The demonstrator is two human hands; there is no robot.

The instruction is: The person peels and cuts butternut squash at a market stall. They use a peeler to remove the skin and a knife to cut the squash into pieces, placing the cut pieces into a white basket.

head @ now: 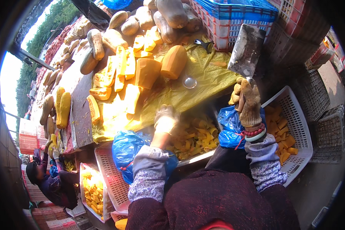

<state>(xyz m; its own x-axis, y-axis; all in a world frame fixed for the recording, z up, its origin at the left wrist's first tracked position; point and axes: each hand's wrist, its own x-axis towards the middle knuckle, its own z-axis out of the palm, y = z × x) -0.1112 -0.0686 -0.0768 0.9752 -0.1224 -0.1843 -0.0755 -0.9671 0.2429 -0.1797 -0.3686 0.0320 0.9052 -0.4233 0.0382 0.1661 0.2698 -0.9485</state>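
Note:
My right hand [249, 100], in a soiled knit glove, is closed around the handle of a cleaver [246, 50], whose wide, stained blade points away from me. My gloved left hand [166, 119] rests at the near edge of the yellow plastic sheet [210, 83]; glare and blur hide its fingers. Beyond it on the sheet lie a peeled squash piece [174, 62], a cut squash block [147, 73] and several orange wedges [120, 67]. A black-handled tool [204, 44], perhaps a peeler, lies near the far crate.
Peelings [198, 138] fill a container below the table edge. A white crate [300, 126] of squash chunks stands right, another [103, 201] lower left. Unpeeled squashes [169, 14] are heaped at the back beside a blue-lined crate [233, 28]. Another person [54, 184] sits at far left.

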